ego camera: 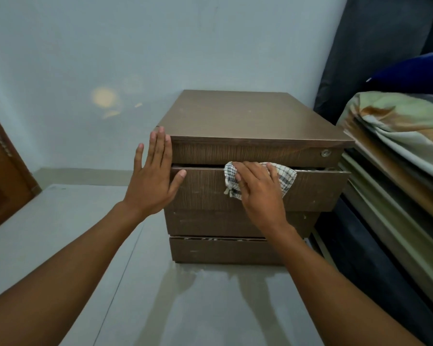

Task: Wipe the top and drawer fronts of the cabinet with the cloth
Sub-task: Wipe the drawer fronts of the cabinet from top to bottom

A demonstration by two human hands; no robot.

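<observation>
A dark brown wooden cabinet with several drawers stands on the floor against the wall. Its second drawer sticks out a little. A white cloth with dark checks lies pressed flat against that drawer front, near its top edge. My right hand covers most of the cloth and holds it to the wood. My left hand rests flat with fingers spread on the cabinet's left front corner, thumb on the second drawer. A round lock sits on the top drawer at the right.
A bed with patterned bedding and a dark frame runs close along the cabinet's right side. A dark curtain hangs behind it. A brown door is at the far left. Grey tiled floor spreads in front.
</observation>
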